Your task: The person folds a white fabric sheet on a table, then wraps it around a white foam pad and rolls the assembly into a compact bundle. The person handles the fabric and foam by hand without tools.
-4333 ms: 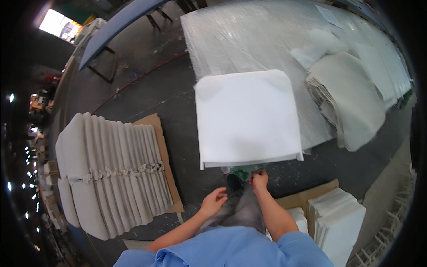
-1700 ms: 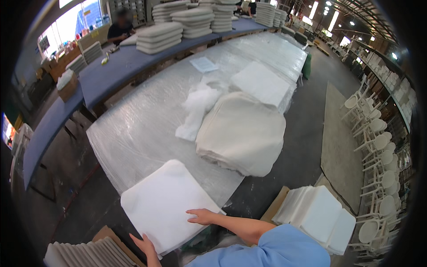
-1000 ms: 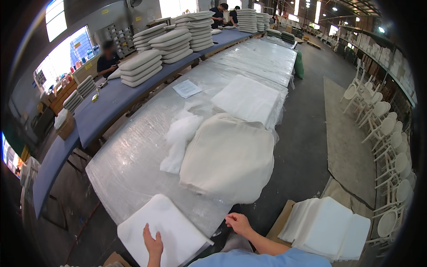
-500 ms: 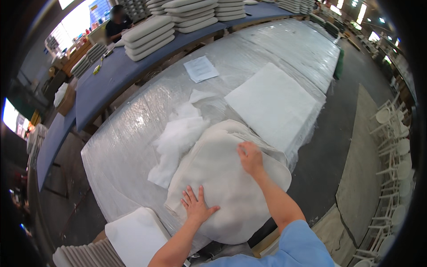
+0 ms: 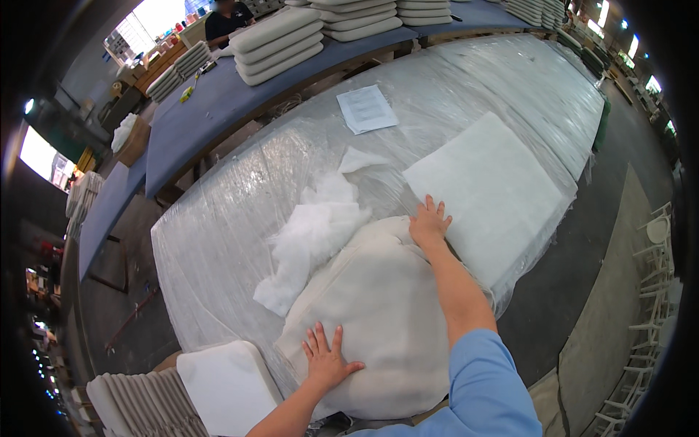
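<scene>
A large off-white fabric cushion cover (image 5: pixel 393 313) lies in front of me on the plastic-wrapped table (image 5: pixel 218 240). Spread flat on its near left part is my left hand (image 5: pixel 328 360), fingers apart. My right hand (image 5: pixel 430 221) rests at its far edge, fingers spread and holding nothing, close to a white square foam sheet (image 5: pixel 495 193). Crumpled white fibre wadding (image 5: pixel 313 237) lies along the cover's left side. How many layers the cover has I cannot tell.
A white cushion pad (image 5: pixel 227 386) stands at the near left beside a row of grey cushions (image 5: pixel 145 404). Papers (image 5: pixel 367 109) lie farther up. Stacked cushions (image 5: pixel 280 44) sit on a blue table (image 5: pixel 196 109), a person (image 5: pixel 227 22) behind it. White chairs (image 5: pixel 648 320) line the right.
My right hand has moved forward to the cover's far edge, and its fingers have gone from curled to spread. My left hand stays flat on the cover. The whole view has shifted slightly.
</scene>
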Demonstrator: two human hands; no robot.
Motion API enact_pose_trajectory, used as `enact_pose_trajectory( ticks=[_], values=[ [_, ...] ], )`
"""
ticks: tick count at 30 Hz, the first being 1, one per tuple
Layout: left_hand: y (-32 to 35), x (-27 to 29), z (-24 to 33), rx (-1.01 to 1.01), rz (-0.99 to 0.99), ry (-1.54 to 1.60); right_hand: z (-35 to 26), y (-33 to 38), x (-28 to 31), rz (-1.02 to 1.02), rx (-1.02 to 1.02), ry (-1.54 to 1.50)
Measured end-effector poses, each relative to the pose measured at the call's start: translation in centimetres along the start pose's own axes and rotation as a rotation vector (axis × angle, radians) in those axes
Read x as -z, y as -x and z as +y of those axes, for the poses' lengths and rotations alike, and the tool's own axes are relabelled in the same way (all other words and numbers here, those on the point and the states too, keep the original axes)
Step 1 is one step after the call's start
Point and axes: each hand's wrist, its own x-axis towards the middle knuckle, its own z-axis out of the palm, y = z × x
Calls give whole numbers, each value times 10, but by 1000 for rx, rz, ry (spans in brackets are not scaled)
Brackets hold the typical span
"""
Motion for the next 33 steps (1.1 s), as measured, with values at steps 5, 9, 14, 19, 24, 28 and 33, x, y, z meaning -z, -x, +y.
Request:
enact_pose_trajectory(
  ticks=[5,9,14,19,24,28,33],
  values=[
    [0,3,3,9,-32,13,33,-18,-19,224,1,-321],
    [-2,2,2,-15,-18,25,76,-41,2,563,-88,-738],
    [0,1,-1,-24,11,36,134,-46,54,599,-431,-1145],
    [3,0,-5,-33,27,48,179,-21,99,770,-455,-1379],
    [5,-3,-12,-79,62,58,235,33,179,560,-532,-1253],
    [9,-2,-16,-131,88,100,247,109,254,732,-356,-1066],
    [19,6,-29,-217,54,43,231,261,329,1063,-81,-1022]
  ],
)
